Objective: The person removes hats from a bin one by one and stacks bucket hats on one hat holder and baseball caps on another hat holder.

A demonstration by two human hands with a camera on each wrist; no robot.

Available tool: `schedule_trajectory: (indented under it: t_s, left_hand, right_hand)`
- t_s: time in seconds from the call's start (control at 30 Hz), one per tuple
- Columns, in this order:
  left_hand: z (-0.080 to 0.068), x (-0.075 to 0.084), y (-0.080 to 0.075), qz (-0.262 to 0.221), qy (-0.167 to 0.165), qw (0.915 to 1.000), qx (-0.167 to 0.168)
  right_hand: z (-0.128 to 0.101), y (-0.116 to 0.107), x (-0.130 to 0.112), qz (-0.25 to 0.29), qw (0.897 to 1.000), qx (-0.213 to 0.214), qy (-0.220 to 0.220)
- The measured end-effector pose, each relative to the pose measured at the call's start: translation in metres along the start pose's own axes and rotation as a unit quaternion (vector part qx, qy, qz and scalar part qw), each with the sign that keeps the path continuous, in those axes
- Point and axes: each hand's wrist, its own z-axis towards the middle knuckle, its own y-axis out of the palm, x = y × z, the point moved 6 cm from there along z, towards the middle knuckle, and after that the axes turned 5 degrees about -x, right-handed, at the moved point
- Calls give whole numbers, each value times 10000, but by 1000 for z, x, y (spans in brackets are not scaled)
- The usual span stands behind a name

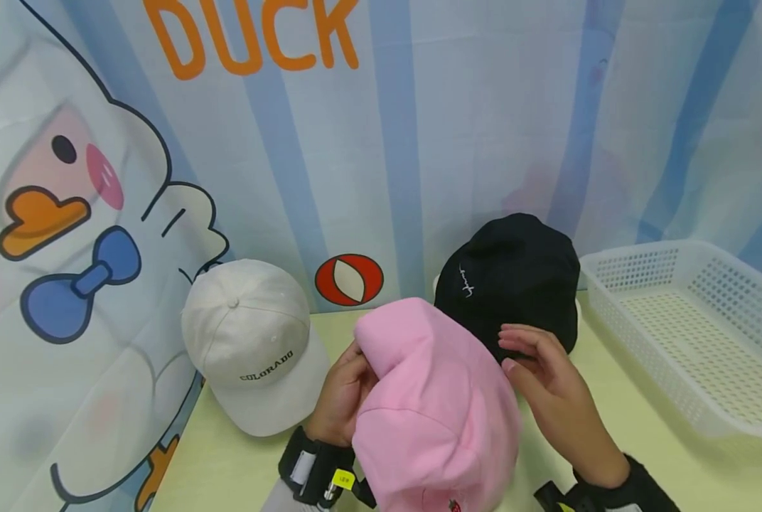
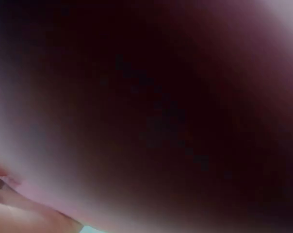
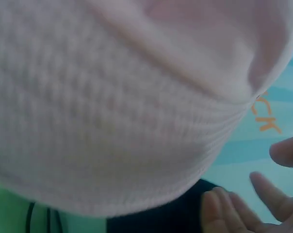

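A pink cap [image 1: 438, 405] with a small strawberry motif fills the lower middle of the head view. At its left edge my left hand [image 1: 345, 398] grips it, thumb curled in against the fabric. My right hand [image 1: 550, 398] is by the cap's right side, fingers relaxed and holding nothing. In the right wrist view, pale pink fabric [image 3: 112, 111] looms close, while my right fingers [image 3: 229, 208] are spread apart from it. The left wrist view is mostly dark and blurred by the cap, with a bit of finger [image 2: 30, 213] in the lower corner.
An off-white cap [image 1: 253, 341] lettered COLORADO stands on the left of the pale yellow table [image 1: 183, 476]. Behind the right hand is a black cap [image 1: 515, 277], with white edges showing beneath it. A white plastic basket [image 1: 650, 370] is at the right. A printed duck curtain [image 1: 470, 121] hangs behind.
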Motion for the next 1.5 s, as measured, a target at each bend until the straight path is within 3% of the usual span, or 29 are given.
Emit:
schedule_trajectory:
  t_s: [0.13, 0.27, 0.43, 0.73, 1.1, 1.5]
  left_hand:
    - [0, 0, 0, -90, 30, 9999, -41]
    - [0, 1, 0, -37, 28, 10000, 5]
    - [0, 3, -2, 113, -8, 9998, 171]
    - [-1, 8, -9, 31, 62, 9991, 425]
    - [0, 18, -16, 38, 289, 9971, 709]
    - [0, 21, -19, 345, 310, 9964, 706]
  right_hand:
    - [2, 4, 26, 8, 9940, -501, 975]
    - [1, 9, 46, 246, 9772, -968, 1874]
    - [0, 10, 57, 297, 9634, -1172, 2390]
    - [-3, 13, 67, 478, 9430, -2302, 2356]
    - [-5, 13, 79, 654, 9163, -3161, 2371]
    - [-5, 2, 75, 1038, 9158, -3396, 1878]
